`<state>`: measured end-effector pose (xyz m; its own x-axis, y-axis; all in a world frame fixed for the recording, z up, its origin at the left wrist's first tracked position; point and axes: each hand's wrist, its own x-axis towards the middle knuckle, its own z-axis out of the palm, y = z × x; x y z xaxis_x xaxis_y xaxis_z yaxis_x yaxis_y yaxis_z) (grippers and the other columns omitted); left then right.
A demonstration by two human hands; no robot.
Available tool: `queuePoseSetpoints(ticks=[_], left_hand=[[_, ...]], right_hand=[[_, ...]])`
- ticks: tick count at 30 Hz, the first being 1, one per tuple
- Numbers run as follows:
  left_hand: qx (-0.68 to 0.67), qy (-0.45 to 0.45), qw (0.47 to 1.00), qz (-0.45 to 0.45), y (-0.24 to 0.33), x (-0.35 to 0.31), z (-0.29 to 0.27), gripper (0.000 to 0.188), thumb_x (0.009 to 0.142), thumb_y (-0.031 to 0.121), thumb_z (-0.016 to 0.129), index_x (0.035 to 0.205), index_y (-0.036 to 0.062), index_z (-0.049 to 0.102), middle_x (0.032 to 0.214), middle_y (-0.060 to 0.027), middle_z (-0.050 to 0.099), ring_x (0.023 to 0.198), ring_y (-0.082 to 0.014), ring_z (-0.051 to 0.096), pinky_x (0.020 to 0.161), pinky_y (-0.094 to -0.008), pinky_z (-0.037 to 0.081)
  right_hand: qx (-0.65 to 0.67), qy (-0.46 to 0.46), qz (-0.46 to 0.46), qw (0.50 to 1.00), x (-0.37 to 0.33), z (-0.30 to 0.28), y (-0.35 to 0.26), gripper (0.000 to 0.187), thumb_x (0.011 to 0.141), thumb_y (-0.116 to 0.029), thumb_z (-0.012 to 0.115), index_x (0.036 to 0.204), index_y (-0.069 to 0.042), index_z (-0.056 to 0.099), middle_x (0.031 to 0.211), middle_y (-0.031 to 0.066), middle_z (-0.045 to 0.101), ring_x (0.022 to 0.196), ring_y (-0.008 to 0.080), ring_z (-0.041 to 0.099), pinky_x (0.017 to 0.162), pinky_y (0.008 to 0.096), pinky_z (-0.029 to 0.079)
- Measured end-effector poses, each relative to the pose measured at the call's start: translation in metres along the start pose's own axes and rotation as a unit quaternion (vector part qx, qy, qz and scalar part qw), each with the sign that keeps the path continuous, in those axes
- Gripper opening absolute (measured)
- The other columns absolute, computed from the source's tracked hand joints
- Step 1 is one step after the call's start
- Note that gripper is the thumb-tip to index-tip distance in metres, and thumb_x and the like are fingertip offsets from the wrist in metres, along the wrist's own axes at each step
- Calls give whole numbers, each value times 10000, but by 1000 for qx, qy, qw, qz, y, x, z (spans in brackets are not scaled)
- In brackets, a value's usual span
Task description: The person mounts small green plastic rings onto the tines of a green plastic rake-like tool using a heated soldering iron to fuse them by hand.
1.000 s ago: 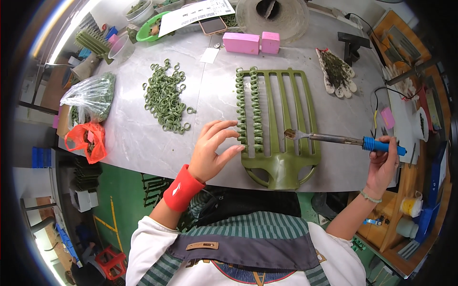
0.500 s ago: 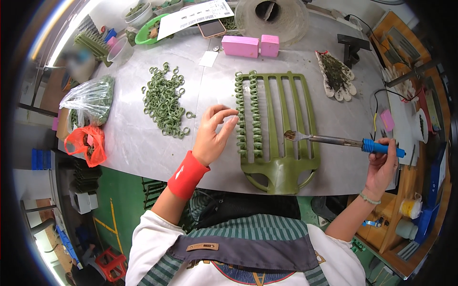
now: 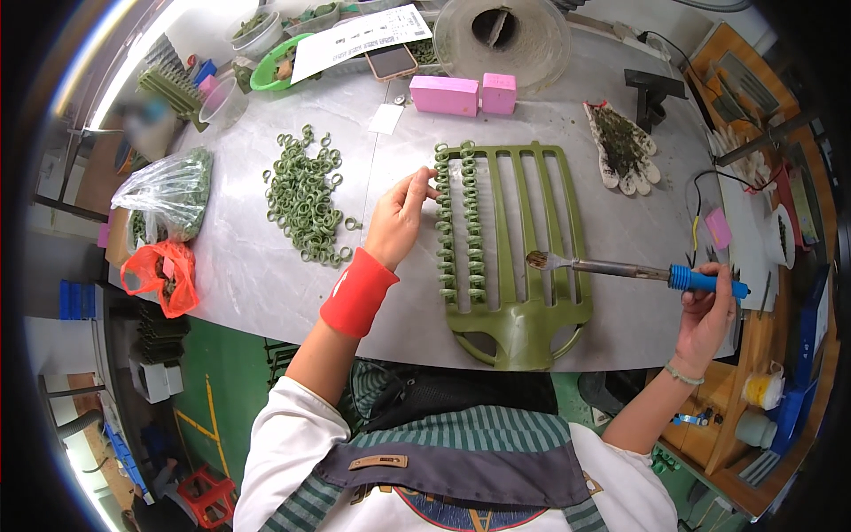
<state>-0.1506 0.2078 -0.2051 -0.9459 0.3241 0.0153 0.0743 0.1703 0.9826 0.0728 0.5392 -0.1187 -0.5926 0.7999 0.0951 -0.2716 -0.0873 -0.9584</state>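
My left hand point(image 3: 396, 217), with a red wristband, reaches to the outer left row of green rings point(image 3: 445, 239). Its fingertips are drawn together against that row's upper part; whatever they pinch is hidden. A second ring row point(image 3: 473, 230) stands beside it on a flat green frame point(image 3: 527, 324) with several long bars. In my right hand point(image 3: 703, 315) is the blue handle of a soldering iron point(image 3: 620, 268). The iron's broad, brown-stained tip hovers over the frame's middle bars. Left of my left hand lies a heap of loose green rings point(image 3: 306, 199).
Pink blocks point(image 3: 445, 96), a phone point(image 3: 392, 62) and a paper sheet point(image 3: 355, 43) are at the back. A stained glove point(image 3: 623, 149) and a black stand point(image 3: 654, 93) are far right. Plastic bags point(image 3: 168, 191) sit at the left edge.
My left hand has moved up along the outer ring row, and its spread fingers have come together. The soldering iron stays nearly in place. The view has shifted slightly.
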Motion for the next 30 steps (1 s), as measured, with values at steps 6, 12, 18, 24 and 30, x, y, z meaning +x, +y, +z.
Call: queuePoseSetpoints(ticks=[6,12,18,24,30], left_hand=[[125,21,987,103,4,18,-6,411,1027,366,459,1144,31,667,998,-54,670,1015,-141,580,949,-271,413],[302,49,950,69,8,13,-74,184,922,187,637,961,12,680,769,-70,686,657,-107,631,613,-277,509],[499,53,865,-28,-11,-16,-90,194,825,196,695,835,25,606,753,-176,664,739,-374,648,691,-451,519],[489,24,872,19,-21,-17,-92,143,796,115,667,868,24,584,743,-153,652,699,-304,652,659,-384,512],[423,20,906,11,-6,-11,-101,146,789,57,679,831,17,545,725,-99,645,664,-214,648,646,-310,518]], right_hand=[[7,21,8,1000,0,5,1,265,935,-278,637,841,-30,645,739,35,640,533,51,519,493,182,455],[7,19,8,1000,0,4,2,273,932,-287,635,845,-28,647,762,42,648,533,52,519,494,176,453],[1,1,13,1000,3,6,6,283,929,-297,640,854,-24,652,772,48,651,545,68,534,518,189,460],[6,13,8,1000,5,15,5,272,926,-287,646,867,-21,652,759,42,645,567,78,555,538,200,470],[19,11,19,1000,15,27,15,259,921,-269,654,884,-13,643,757,38,641,570,84,571,556,212,490]])
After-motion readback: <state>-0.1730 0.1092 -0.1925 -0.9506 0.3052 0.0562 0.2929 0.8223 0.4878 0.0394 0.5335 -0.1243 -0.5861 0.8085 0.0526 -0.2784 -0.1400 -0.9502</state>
